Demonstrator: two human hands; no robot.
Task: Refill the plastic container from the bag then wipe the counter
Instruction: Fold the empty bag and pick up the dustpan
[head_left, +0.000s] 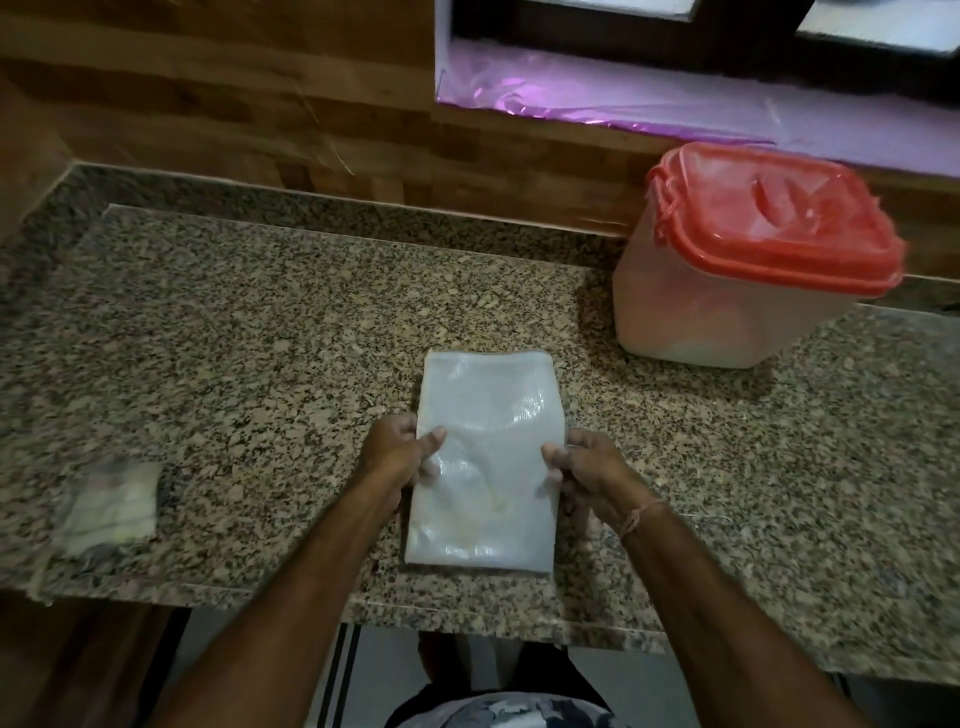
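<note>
Your left hand (402, 449) and right hand (587, 470) each clasp a long side of the bag (483, 462), which lies flat near the counter's (260, 322) front edge, its long axis running front to back. The plastic container (727, 291) stands toward the back right corner, nearer your right hand, its red lid (774, 218) still on and only a shallow pale layer showing at the bottom.

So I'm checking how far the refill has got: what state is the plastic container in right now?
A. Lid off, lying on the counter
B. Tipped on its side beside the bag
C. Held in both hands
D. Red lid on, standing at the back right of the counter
D: the plastic container stands upright at the back right with its red lid on, while both hands grip the bag.
</note>
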